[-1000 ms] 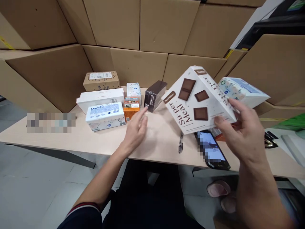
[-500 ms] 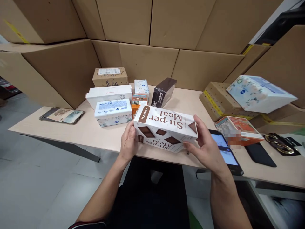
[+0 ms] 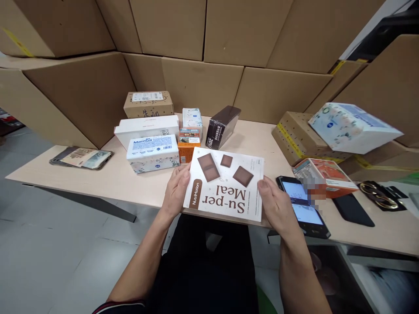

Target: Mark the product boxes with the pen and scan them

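Between my two hands is a white Su-per Meal box (image 3: 225,192) with brown chocolate squares printed on it, its lettering upside down to me. My left hand (image 3: 176,187) is closed on the box's left end. Its right end is gripped by my right hand (image 3: 278,207), thumb on the front edge. The box is over the table's front edge, its broad face turned up toward me. Behind it stand a small orange box (image 3: 189,144) and a dark brown box (image 3: 223,126). To the left lies a white Manhua tissue pack (image 3: 153,152).
A white box (image 3: 144,131), a cardboard parcel (image 3: 149,104) and a floral tissue pack (image 3: 192,117) stand behind. Banknotes on a phone (image 3: 83,158) lie left. On the right are a device with a lit screen (image 3: 304,213), an orange-white box (image 3: 334,174) and a black phone (image 3: 353,210).
The Su-per Meal box has been rotated in my hands. Earlier two narrower faces showed; now its broad front faces me. Both hands still hold its ends.
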The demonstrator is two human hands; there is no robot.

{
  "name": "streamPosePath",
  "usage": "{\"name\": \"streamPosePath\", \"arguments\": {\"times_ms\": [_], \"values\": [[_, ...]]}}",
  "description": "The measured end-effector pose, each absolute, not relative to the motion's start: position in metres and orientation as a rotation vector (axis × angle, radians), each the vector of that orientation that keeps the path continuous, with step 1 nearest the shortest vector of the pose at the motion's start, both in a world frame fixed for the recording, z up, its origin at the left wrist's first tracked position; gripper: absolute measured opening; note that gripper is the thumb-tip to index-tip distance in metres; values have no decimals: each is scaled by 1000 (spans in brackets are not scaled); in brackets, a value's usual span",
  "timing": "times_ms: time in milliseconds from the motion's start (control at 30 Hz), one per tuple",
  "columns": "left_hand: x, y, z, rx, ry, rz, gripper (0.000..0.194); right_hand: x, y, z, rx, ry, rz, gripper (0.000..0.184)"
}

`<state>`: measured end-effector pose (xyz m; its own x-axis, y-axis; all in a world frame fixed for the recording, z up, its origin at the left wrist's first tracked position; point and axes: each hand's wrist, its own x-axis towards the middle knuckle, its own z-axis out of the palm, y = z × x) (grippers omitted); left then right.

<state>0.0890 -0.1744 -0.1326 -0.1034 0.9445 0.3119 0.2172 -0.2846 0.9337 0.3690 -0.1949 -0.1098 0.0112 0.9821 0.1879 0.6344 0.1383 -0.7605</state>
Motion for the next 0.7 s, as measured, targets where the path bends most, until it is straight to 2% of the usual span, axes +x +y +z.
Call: {"name": "streamPosePath", "arguments": {"times_ms": [167, 300, 367, 467, 500, 700], "values": [[93, -171, -132, 1468, 1340, 1421, 44, 365, -191, -113, -1529, -1784, 412, 52], [93, -173, -133, 1482, 1303, 1439, 44, 377, -201, -122, -1507, -1837, 462, 58], [93, -174, -133, 1466, 1289, 1445, 46, 385, -211, -126, -1515, -1957, 485, 69], [95, -175, -134, 1398, 1283, 1420, 50, 388, -223, -131, -1569, -2138, 469, 97], [95, -175, -134, 1376, 1281, 1412, 52, 387, -225, -133, -1581, -2161, 431, 98], [95, -175, -136, 1262, 1212, 1448, 59, 378, -228, -137, -1471, -2101, 250, 76]]}}
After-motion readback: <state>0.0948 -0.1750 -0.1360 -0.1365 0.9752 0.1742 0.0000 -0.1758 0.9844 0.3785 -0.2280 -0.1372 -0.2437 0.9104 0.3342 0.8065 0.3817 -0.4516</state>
